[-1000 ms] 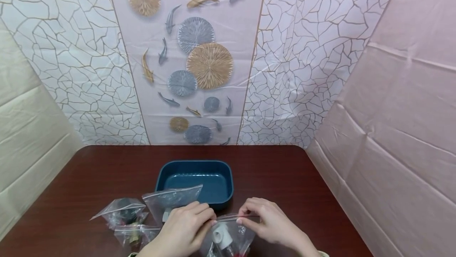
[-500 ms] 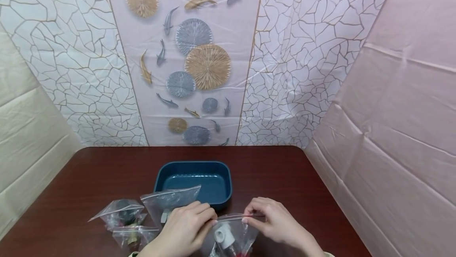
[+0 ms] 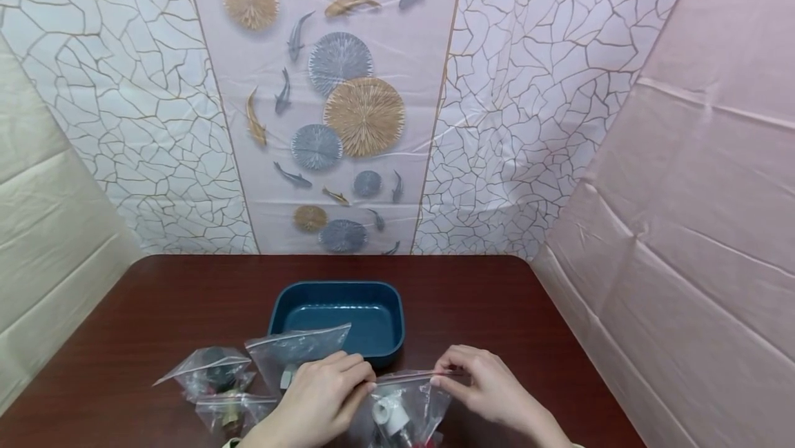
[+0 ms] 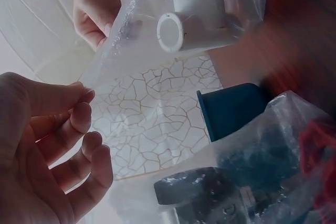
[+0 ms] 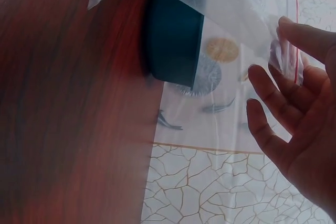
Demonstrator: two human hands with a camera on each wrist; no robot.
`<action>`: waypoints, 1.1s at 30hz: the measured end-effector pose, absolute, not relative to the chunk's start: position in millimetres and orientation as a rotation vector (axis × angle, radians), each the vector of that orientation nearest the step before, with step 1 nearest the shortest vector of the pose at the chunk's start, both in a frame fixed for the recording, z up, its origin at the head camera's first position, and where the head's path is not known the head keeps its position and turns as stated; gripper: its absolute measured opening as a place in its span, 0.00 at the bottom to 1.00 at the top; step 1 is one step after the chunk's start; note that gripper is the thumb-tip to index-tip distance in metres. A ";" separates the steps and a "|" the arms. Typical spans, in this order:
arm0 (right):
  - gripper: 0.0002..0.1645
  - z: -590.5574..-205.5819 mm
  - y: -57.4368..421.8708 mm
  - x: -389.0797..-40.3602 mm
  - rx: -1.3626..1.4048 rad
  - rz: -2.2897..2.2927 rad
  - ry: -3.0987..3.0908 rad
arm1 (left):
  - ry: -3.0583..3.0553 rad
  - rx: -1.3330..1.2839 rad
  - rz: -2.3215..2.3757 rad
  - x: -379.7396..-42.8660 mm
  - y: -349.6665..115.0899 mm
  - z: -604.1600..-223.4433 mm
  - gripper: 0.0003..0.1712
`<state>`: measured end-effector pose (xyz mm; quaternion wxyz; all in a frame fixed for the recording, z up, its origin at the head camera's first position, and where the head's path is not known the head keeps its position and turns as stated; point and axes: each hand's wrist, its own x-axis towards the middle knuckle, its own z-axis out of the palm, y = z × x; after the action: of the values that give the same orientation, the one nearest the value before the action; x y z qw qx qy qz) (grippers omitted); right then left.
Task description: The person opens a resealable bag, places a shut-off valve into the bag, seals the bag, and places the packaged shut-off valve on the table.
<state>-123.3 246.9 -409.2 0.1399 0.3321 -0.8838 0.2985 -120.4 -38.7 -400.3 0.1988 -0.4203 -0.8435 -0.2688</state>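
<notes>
A clear zip-lock bag (image 3: 422, 400) hangs between both hands near the front of the table. Inside it are a white plastic pipe tee (image 4: 197, 19) with a metal piece in its top, and something red low down. My left hand (image 3: 326, 400) pinches the zip edge at its left corner between thumb and forefinger. At the right end of the same edge, my right hand (image 3: 487, 389) pinches the bag, its other fingers loosely bent in the right wrist view. A red line runs along the zip strip. The bag's bottom is cut off in the head view.
Just beyond the hands stands a dark teal tray (image 3: 397, 324). Left of it lie several more clear bags: one with a grey part (image 3: 287, 377), one with a dark round part (image 3: 217, 372), one with a brass fitting (image 3: 232, 413). Patterned cloth (image 3: 497, 123) hangs behind the table.
My right hand has slid a little to the right along the zip edge, thumb and finger on the bag throughout. The left hand keeps its corner; bags and tray stay put.
</notes>
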 end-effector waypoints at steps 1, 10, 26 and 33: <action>0.05 -410.0 247.3 -123.3 0.946 0.866 -2.559 | -2.363 -1.173 -0.751 -120.5 -39.2 -400.8 0.04; 0.09 -413.1 247.9 -123.3 0.889 0.779 -2.491 | -2.359 -1.167 -0.746 -120.5 -40.8 -404.5 0.05; 0.19 -412.7 250.5 -126.0 0.881 0.778 -2.450 | -2.350 -1.155 -0.740 -121.3 -42.8 -406.5 0.05; 0.19 -407.4 257.0 -127.3 0.809 0.718 -2.560 | -2.421 -1.208 -0.806 -126.6 -37.2 -411.7 0.04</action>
<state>-127.3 257.0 -407.4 0.1800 0.2864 -0.9061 0.2541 -126.6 -37.2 -411.7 0.1587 -0.4225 -0.8467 -0.2818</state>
